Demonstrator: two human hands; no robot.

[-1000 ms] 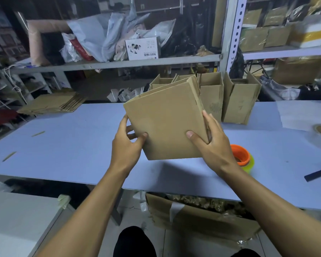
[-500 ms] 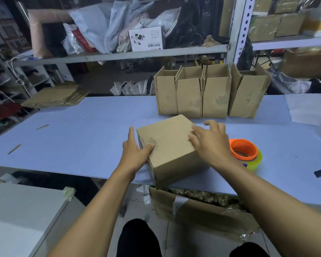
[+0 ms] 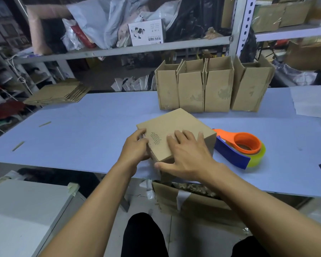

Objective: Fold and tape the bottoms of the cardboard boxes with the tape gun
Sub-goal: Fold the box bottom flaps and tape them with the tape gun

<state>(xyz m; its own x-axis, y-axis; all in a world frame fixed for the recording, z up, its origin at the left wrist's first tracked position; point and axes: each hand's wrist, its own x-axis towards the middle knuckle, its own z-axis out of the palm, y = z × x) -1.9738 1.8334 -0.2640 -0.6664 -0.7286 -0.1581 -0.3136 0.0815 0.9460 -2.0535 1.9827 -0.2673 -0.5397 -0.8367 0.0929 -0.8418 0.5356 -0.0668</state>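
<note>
Cardboard box (image 3: 176, 130) sits at the near edge of the pale blue bench (image 3: 82, 127), with both hands on it. The left hand (image 3: 135, 149) curls against its left side; the right hand (image 3: 187, 154) lies flat and spread on top. A tape gun (image 3: 239, 147) lies just right of the box, and four open boxes (image 3: 211, 88) stand in a row behind.

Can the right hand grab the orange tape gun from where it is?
Probably yes. The right hand lies flat on the box, and the tape gun sits just to its right on the table, with nothing between them.
</note>
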